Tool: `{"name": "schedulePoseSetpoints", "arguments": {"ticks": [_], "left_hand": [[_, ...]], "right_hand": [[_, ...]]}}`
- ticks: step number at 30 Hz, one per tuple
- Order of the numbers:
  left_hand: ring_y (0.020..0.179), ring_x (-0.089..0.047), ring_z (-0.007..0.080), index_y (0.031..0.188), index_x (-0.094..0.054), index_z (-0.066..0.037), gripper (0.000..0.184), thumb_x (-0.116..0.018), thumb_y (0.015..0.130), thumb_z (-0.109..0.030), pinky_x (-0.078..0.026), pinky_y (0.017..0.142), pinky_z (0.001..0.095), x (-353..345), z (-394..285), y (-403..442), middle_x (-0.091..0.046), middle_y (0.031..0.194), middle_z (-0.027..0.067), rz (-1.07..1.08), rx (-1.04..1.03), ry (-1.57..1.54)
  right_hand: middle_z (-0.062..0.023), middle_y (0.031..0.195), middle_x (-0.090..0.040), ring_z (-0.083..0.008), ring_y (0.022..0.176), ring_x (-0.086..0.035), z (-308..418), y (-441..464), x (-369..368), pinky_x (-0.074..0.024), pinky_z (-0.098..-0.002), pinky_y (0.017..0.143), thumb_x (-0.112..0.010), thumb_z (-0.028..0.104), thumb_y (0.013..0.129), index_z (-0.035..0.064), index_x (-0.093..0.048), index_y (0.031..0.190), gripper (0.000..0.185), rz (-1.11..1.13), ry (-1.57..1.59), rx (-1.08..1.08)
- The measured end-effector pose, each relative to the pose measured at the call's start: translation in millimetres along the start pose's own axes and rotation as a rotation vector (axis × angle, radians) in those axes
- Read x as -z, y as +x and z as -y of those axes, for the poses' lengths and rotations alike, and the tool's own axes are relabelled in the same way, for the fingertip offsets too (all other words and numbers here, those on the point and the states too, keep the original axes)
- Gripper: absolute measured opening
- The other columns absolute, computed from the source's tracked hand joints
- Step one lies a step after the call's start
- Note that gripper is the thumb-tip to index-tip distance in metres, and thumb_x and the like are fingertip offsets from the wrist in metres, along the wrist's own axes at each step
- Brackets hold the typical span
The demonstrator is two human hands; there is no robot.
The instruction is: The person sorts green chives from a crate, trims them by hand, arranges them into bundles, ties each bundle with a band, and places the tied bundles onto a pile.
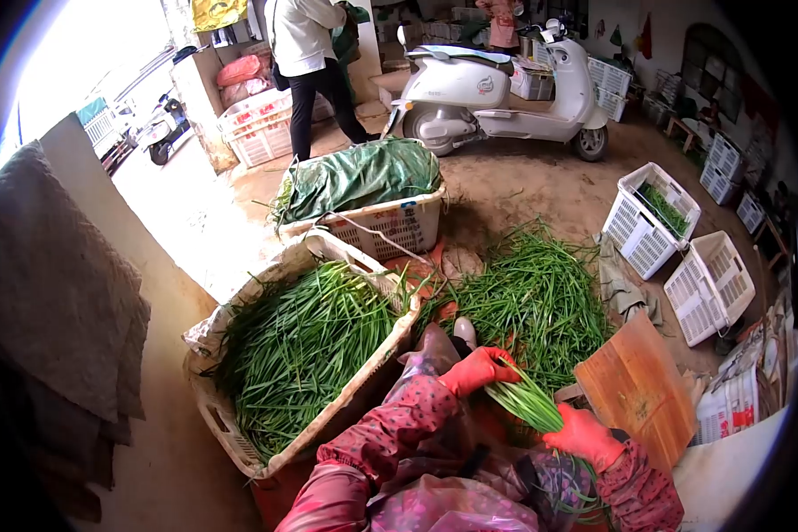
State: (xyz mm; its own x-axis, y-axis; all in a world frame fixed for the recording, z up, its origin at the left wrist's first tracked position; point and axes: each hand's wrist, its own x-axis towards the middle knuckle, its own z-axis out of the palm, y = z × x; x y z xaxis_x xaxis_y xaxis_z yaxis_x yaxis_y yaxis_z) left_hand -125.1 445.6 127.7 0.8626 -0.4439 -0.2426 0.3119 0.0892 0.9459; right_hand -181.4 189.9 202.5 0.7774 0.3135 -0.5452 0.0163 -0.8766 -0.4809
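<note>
Both my hands wear red-orange rubber gloves. A bunch of chives, long thin green stalks with paler ends, stretches between them. My left hand has its fingers closed around the upper left end. At the lower right end, my right hand is closed on the same bunch, and loose green blades hang below it. Just beyond my hands, a heap of loose chives lies on the floor. To my left stands a large off-white crate filled with more chives.
Ahead is another crate under a green cloth. A wooden board leans at my right, near two white crates. A white scooter and a standing person are farther back.
</note>
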Motion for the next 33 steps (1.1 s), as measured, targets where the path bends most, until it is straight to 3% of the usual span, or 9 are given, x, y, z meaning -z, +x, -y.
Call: {"name": "schedulePoseSetpoints", "arguments": {"ticks": [7, 10, 12, 17, 19, 24, 27, 29, 33], "left_hand": [[0.087, -0.062, 0.0156, 0.107, -0.062, -0.002, 0.029, -0.064, 0.091, -0.026, -0.049, 0.079, 0.0332, -24, 18, 7, -0.069, 0.090, 0.0092, 0.124, -0.131, 0.462], [0.077, -0.064, 0.0373, 0.095, -0.059, -0.002, 0.021, -0.063, 0.085, -0.020, -0.048, 0.063, 0.0437, -24, 37, 18, -0.064, 0.083, 0.0214, 0.001, -0.306, 1.043], [0.075, -0.062, 0.0402, 0.084, -0.059, -0.004, 0.017, -0.063, 0.083, -0.020, -0.048, 0.064, 0.0458, -16, 39, 19, -0.062, 0.078, 0.0211, -0.068, -0.210, 0.880], [0.070, -0.062, 0.0223, 0.093, -0.063, -0.002, 0.022, -0.070, 0.083, -0.020, -0.048, 0.065, 0.0339, 13, 60, 24, -0.064, 0.075, 0.0129, 0.064, -0.039, 0.818], [0.075, -0.061, 0.0143, 0.102, -0.065, -0.001, 0.022, -0.068, 0.086, -0.017, -0.048, 0.070, 0.0287, 5, 68, 27, -0.067, 0.081, 0.0080, 0.087, 0.013, 0.586], [0.084, -0.063, 0.0131, 0.107, -0.065, 0.000, 0.023, -0.066, 0.087, -0.012, -0.049, 0.078, 0.0264, -16, 78, 15, -0.068, 0.091, 0.0062, 0.095, 0.188, 0.438], [0.086, -0.063, 0.0135, 0.108, -0.064, 0.000, 0.024, -0.066, 0.087, -0.011, -0.049, 0.079, 0.0263, -23, 85, 2, -0.068, 0.093, 0.0068, 0.069, 0.280, 0.407], [0.086, -0.063, 0.0141, 0.108, -0.065, 0.000, 0.024, -0.067, 0.086, -0.012, -0.049, 0.079, 0.0261, -29, 88, -4, -0.069, 0.092, 0.0079, 0.054, 0.304, 0.350], [0.087, -0.065, 0.0171, 0.107, -0.065, 0.000, 0.025, -0.067, 0.086, -0.013, -0.050, 0.078, 0.0282, -33, 102, -18, -0.070, 0.093, 0.0114, 0.000, 0.306, 0.521]], "right_hand": [[-0.0073, 0.074, -0.070, -0.0156, 0.063, -0.066, -18, -36, 12, -0.0518, -0.0309, 0.059, -0.068, 0.021, 0.078, 0.0018, -0.060, 0.097, 0.028, 0.101, 0.167, 0.002], [-0.0101, 0.075, -0.069, -0.0227, 0.067, -0.068, -52, -44, 0, -0.0524, -0.0363, 0.062, -0.068, 0.022, 0.075, 0.0039, -0.060, 0.100, 0.032, 0.091, 0.166, -0.056], [-0.0112, 0.075, -0.068, -0.0232, 0.065, -0.067, -82, -55, -1, -0.0518, -0.0365, 0.061, -0.068, 0.021, 0.075, 0.0033, -0.061, 0.099, 0.031, -0.032, 0.197, -0.041], [-0.0040, 0.078, -0.065, -0.0115, 0.066, -0.061, -175, -82, 33, -0.0481, -0.0275, 0.059, -0.064, 0.013, 0.080, 0.0030, -0.058, 0.110, 0.032, -0.364, 0.643, -0.222], [-0.0041, 0.077, -0.062, -0.0118, 0.065, -0.058, -212, -83, 47, -0.0465, -0.0283, 0.059, -0.063, 0.013, 0.081, 0.0033, -0.058, 0.111, 0.032, -0.565, 0.515, -0.279], [-0.0083, 0.080, -0.062, -0.0177, 0.070, -0.060, -324, -56, 50, -0.0475, -0.0330, 0.064, -0.064, 0.014, 0.080, 0.0040, -0.058, 0.111, 0.033, -0.716, 0.312, -0.313], [-0.0142, 0.086, -0.065, -0.0279, 0.078, -0.064, -400, -13, 19, -0.0486, -0.0387, 0.071, -0.066, 0.018, 0.080, 0.0039, -0.059, 0.110, 0.033, -0.747, 0.034, -0.317], [-0.0228, 0.096, -0.064, -0.0455, 0.095, -0.058, -414, 6, 8, -0.0480, -0.0482, 0.073, -0.060, 0.029, 0.083, 0.0081, -0.060, 0.107, 0.032, -0.665, 0.157, -0.396], [-0.0203, 0.102, -0.066, -0.0381, 0.098, -0.062, -422, 34, -2, -0.0483, -0.0436, 0.081, -0.067, 0.026, 0.080, 0.0059, -0.058, 0.115, 0.041, -0.651, 0.063, -0.469]]}}
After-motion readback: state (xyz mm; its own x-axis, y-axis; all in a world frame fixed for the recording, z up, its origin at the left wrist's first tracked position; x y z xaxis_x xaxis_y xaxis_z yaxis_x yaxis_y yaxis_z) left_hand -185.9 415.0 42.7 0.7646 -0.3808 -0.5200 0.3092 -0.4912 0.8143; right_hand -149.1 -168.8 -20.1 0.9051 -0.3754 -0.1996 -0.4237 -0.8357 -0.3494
